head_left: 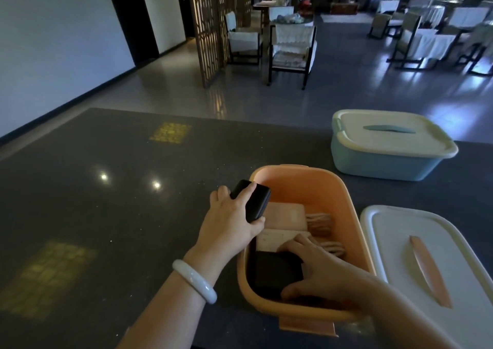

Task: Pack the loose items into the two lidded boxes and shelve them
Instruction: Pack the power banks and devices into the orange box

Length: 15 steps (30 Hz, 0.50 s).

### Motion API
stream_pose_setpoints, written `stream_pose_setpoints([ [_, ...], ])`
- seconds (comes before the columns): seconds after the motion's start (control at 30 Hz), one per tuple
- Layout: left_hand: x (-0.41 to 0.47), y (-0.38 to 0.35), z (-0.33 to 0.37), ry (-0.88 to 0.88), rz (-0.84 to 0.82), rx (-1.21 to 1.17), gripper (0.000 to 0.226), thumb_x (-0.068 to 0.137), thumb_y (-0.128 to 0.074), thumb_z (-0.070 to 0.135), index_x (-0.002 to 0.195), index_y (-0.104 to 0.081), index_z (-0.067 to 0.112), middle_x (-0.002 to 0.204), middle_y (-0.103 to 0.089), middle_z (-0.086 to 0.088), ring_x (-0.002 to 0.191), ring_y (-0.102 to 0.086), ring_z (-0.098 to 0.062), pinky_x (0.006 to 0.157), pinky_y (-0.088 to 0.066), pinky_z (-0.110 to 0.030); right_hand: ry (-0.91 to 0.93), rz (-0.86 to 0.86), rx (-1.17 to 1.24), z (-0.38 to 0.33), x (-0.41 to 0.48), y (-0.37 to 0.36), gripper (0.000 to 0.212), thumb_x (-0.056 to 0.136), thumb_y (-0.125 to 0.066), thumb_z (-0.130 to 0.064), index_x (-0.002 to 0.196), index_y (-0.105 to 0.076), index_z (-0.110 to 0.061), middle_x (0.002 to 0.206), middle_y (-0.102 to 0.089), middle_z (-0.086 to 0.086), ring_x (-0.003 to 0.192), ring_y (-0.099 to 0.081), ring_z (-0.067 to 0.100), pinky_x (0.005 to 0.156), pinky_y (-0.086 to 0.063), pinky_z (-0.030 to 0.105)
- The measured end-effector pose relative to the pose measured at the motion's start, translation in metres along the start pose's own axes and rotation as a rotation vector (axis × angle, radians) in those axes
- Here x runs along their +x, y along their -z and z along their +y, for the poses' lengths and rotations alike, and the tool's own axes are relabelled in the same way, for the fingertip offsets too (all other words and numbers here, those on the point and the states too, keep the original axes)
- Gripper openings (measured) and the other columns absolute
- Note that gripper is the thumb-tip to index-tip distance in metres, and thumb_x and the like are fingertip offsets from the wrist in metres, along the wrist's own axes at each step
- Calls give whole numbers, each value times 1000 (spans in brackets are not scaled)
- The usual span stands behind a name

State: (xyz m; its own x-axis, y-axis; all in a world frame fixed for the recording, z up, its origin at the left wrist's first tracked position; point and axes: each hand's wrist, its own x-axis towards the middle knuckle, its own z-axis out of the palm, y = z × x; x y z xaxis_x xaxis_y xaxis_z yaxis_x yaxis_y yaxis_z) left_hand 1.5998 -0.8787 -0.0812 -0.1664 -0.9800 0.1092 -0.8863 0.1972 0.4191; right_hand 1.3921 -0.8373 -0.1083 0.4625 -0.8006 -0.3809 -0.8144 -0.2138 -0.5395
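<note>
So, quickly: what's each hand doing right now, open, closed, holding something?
Left hand: grips a black case over the orange box.
Right hand: grips a flat black item inside that box.

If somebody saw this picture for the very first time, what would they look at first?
Probably the open orange box at the near middle of the dark table, with both hands busy at it. The left hand grips a black case over its left rim, and the right hand holds a flat black thing inside. Its white lid lies to the right, and a blue box sits shut behind.
</note>
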Motion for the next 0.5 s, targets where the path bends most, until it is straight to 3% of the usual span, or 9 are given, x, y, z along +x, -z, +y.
stream_pose_setpoints([
  [0.5,1,-3,-1,2,13,16,78,87,-58,55,151,-15,44,126,-31,-4,118,-32,-20,87,-41,-27,12,-30,65,8,2,0,75,67,-78,-57,127,-36,-45,121,-34,-22,109,-40,1,97,-45,28],
])
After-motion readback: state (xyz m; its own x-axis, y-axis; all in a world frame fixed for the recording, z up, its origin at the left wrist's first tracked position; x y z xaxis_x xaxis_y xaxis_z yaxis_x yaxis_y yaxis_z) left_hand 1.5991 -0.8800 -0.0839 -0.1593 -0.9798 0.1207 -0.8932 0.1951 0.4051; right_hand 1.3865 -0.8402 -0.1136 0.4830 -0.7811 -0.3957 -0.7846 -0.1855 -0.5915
